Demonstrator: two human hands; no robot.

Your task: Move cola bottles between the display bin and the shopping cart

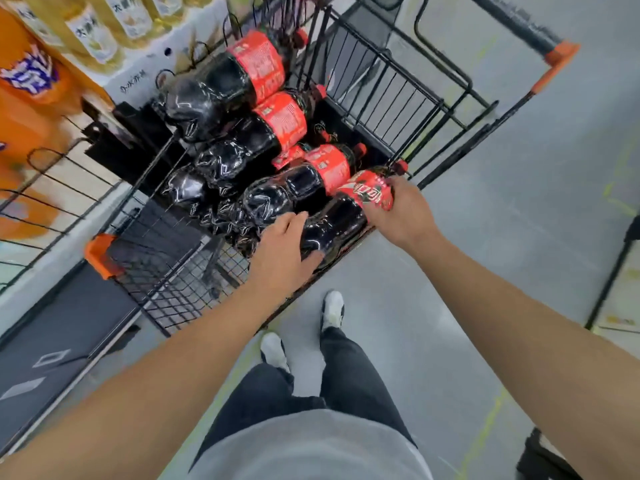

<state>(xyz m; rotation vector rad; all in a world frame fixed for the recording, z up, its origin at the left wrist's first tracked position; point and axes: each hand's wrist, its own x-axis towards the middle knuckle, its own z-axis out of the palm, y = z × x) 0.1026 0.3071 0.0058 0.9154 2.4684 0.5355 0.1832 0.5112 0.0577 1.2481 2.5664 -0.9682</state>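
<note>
Several large cola bottles with red labels lie on their sides in the black wire shopping cart point(388, 98). The nearest cola bottle point(341, 220) lies at the cart's near edge. My left hand point(282, 251) grips its dark base end, fingers over the top and thumb beneath. My right hand point(398, 209) grips its red label near the neck. Other bottles lie beyond it: one point(298, 188) right beside it, one point(256, 140) in the middle and one point(228, 81) at the far end. The display bin cannot be told apart in this view.
Orange drink packaging point(27, 98) and yellow-labelled bottles point(93, 32) fill wire shelving at the left. The cart has orange corner bumpers point(100, 254) and an orange-tipped handle point(554, 57). Grey floor lies to the right. My legs and white shoes point(332, 310) stand just behind the cart.
</note>
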